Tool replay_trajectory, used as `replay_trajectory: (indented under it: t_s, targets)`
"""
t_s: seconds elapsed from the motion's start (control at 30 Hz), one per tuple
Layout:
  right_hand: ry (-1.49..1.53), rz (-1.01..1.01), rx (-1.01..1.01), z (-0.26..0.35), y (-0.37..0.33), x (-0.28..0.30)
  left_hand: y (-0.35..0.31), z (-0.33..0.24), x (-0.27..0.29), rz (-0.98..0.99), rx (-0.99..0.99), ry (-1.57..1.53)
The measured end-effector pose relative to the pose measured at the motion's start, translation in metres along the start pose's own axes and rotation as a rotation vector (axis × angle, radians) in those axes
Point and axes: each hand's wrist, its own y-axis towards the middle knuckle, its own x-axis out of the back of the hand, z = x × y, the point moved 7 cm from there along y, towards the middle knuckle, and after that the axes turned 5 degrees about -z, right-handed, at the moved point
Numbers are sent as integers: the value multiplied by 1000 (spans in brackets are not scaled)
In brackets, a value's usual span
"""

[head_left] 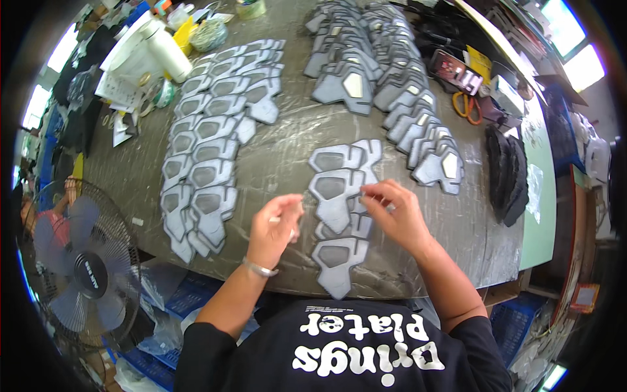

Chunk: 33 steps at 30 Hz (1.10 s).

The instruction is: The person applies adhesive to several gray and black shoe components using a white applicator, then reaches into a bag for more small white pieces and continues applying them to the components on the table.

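Note:
A short column of grey shaped pad pieces [333, 215] with dark edging and recessed panels lies in front of me, overlapping. My left hand [277, 225], a bracelet on its wrist, hovers just left of this column. Its fingers are curled together, and a small whitish bit shows at them, too small to name. At the column's right side is my right hand [394, 210], thumb and forefinger pinched close to the edge of a middle piece. Whatever lies between those fingertips is hidden.
Overlapping rows of grey pieces [209, 130] lie at left. More stacks [346, 65], some with pale panels, stand at far right. Beyond them are orange-handled scissors [467, 108], a phone [456, 72] and black pads [506, 175]. A white bottle [166, 52] stands far left; a fan [88, 271] stands near left.

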Motion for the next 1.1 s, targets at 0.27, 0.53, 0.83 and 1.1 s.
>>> replay_trajectory:
  t_s: [0.27, 0.53, 0.83, 1.1]
  targets:
    - [-21, 49, 152, 69, -8, -51, 6, -5, -57, 126, 281, -699]
    - [154, 45, -21, 28, -4, -45, 2, 18, -52, 144, 336, -578]
    - [570, -38, -500, -14, -14, -33, 10, 10, -31, 91, 130, 14]
    - [292, 21, -525, -41, 14, -30, 17, -36, -37, -43, -774, 999]
